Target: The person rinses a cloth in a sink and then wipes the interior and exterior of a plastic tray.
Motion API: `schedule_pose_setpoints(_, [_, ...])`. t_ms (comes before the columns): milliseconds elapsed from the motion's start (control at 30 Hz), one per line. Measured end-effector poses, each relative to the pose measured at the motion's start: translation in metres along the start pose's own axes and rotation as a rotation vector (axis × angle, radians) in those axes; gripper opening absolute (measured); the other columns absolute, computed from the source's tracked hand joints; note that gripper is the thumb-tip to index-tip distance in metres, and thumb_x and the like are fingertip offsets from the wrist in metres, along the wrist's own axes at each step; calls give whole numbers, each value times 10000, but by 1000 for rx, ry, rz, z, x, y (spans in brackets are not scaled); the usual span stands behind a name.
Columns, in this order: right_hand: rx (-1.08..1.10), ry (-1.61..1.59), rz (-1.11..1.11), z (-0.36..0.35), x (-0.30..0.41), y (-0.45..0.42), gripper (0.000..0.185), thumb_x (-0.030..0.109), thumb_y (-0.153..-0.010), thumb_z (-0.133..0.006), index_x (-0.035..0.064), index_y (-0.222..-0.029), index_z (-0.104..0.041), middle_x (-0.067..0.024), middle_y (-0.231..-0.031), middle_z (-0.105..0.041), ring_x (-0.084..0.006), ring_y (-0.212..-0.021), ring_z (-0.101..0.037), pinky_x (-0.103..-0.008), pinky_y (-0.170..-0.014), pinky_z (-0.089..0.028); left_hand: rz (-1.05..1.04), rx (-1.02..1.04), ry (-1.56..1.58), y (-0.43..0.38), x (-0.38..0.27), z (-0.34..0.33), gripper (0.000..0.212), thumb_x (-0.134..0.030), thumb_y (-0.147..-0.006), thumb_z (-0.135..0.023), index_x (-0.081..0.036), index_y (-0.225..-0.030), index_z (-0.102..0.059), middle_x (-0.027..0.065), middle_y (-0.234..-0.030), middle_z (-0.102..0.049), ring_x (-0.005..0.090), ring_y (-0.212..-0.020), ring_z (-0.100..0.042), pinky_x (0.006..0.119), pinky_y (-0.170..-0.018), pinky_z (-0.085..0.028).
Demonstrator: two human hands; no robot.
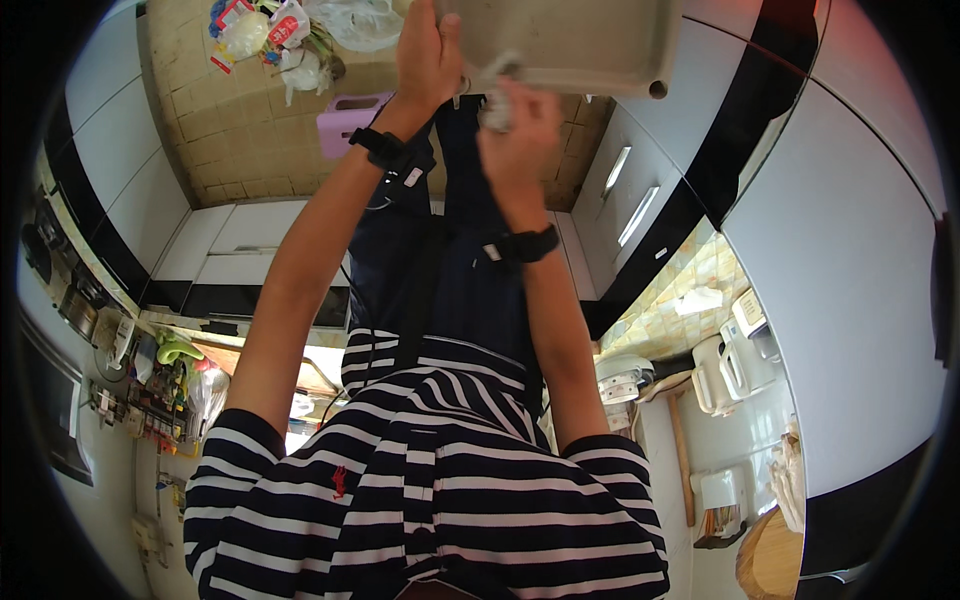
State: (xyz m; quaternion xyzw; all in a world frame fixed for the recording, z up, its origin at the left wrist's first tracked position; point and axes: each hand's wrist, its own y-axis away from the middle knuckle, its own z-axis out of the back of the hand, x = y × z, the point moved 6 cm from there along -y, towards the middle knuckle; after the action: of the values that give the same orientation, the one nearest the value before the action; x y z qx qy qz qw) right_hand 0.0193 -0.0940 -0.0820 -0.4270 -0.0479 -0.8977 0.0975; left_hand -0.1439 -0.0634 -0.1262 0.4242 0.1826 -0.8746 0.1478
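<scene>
A shallow beige-grey tray-like object (570, 45) with a raised rim and a round hole or cap at one corner is at the top of the head view, partly cut off. My left hand (429, 64) grips its left edge, with the thumb on the near side. My right hand (525, 135), blurred, holds a crumpled greyish-white cloth (498, 109) by the near rim, overlapping the tray in the view. Whether the cloth touches the tray's surface is not clear. Both wrists wear black bands.
A purple plastic stool (341, 124) stands on the tiled floor (247, 142) beyond my left forearm. Plastic bags of food (274, 34) lie farther off. White cabinets (637, 172) flank me. The counter at right bears kettles (712, 375) and a wooden rolling pin (681, 457).
</scene>
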Motion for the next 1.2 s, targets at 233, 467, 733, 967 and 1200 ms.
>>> schedule_pose_setpoints(233, [-95, 98, 24, 22, -18, -9, 515, -87, -630, -682, 28, -1132, -667, -120, -933, -540, -294, -853, -606, -364, -732, -514, 175, 29, -59, 7, 12, 3, 448, -254, -996, -493, 38, -1327, -417, 179, -915, -648, 308, -815, -641, 387, -740, -487])
schedule_pose_setpoints(467, [-210, 107, -68, 11, -5, -8, 400, -92, -694, -662, 12, -1080, -687, -124, -923, -543, -279, -802, -596, -353, -700, -501, 438, 46, 115, 7, 11, 1, 452, -275, -996, -491, 26, -1321, -404, 108, -627, -586, 229, -554, -578, 369, -553, -444])
schedule_pose_setpoints(733, [-166, 256, 6, 61, -34, -24, 348, -20, -723, -725, 55, -1063, -716, -92, -887, -539, -240, -733, -558, -330, -671, -472, 407, 76, 68, 13, 13, 3, 462, -279, -1006, -479, 27, -1341, -393, 93, -631, -594, 174, -542, -559, 331, -535, -437])
schedule_pose_setpoints(967, [-222, 267, -10, 37, -19, -15, 270, -24, -793, -695, 23, -1059, -706, -100, -885, -523, -233, -740, -557, -332, -664, -474, 416, 25, 139, 14, 16, 0, 434, -270, -1008, -482, 11, -1334, -421, 89, -656, -607, 169, -571, -576, 321, -557, -448])
schedule_pose_setpoints(1200, [-244, 14, -75, 6, -2, -5, 245, -6, -804, -710, 44, -1044, -713, -88, -893, -543, -218, -781, -591, -307, -711, -492, 442, -34, 303, 19, 28, -3, 363, -202, -1016, -456, -3, -1319, -446, 29, -718, -564, 99, -634, -496, 273, -593, -419])
